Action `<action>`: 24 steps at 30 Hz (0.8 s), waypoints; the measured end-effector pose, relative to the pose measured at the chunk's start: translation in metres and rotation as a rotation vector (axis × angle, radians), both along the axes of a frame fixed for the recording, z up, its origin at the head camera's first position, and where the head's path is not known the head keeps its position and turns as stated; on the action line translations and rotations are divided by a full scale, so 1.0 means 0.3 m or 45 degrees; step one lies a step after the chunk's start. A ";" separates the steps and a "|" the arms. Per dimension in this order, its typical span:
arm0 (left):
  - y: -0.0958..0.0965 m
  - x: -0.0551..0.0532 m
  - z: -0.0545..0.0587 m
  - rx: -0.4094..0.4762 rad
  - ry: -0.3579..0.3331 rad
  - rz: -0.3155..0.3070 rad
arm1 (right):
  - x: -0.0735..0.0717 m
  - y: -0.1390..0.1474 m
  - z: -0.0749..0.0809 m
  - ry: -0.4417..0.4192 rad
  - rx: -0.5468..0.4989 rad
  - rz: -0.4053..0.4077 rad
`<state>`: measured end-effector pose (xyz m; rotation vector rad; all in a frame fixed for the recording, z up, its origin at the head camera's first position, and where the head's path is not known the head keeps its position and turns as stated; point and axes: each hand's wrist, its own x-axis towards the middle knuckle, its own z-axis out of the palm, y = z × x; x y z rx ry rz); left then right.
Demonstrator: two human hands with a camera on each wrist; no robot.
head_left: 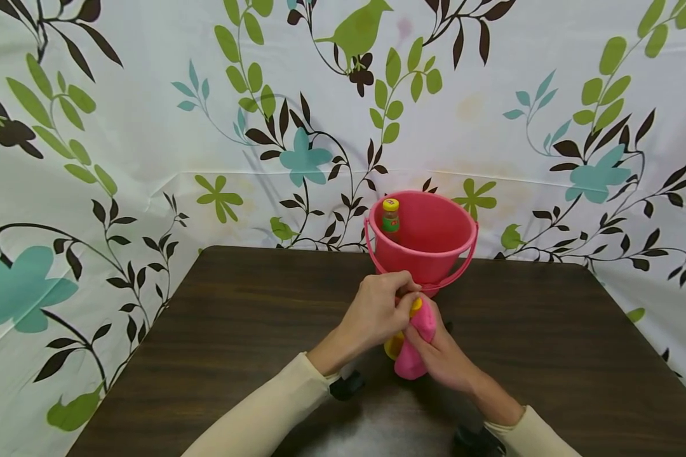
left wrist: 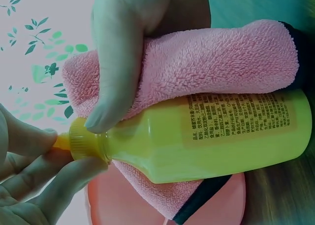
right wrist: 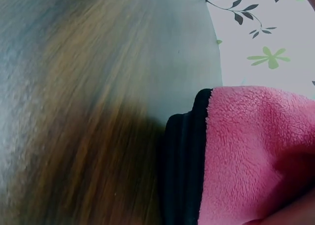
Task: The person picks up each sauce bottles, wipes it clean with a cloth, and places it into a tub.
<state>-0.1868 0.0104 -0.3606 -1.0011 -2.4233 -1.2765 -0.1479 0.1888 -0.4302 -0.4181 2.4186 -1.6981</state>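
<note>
A yellow squeeze bottle [left wrist: 162, 136] with printed text on its back is partly wrapped in a pink fleecy towel [left wrist: 216, 57] with dark edging. My right hand [head_left: 448, 355] grips the towel and bottle together, its thumb pressed at the bottle's neck in the left wrist view. With thumb and fingers, my left hand [head_left: 377, 311] pinches the small tip of the yellow cap [left wrist: 82, 139]. Both hands meet above the table, in front of the pink bucket [head_left: 429, 254]. In the right wrist view, only the towel and a little of the hand show.
Inside the bucket, against its left wall, is a small jar [head_left: 390, 219] with a yellow lid and green label. The bucket stands near the far edge of the dark wooden table [head_left: 263, 317]. Behind hangs a white cloth [head_left: 469, 108] printed with leaves and birds.
</note>
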 end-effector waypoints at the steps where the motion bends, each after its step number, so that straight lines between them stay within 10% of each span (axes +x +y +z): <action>1: 0.002 0.000 -0.001 -0.005 0.001 0.002 | -0.001 0.004 -0.002 -0.006 0.003 0.001; 24: 0.006 0.002 -0.004 -0.057 0.042 0.022 | -0.012 0.079 -0.051 -0.166 0.140 0.276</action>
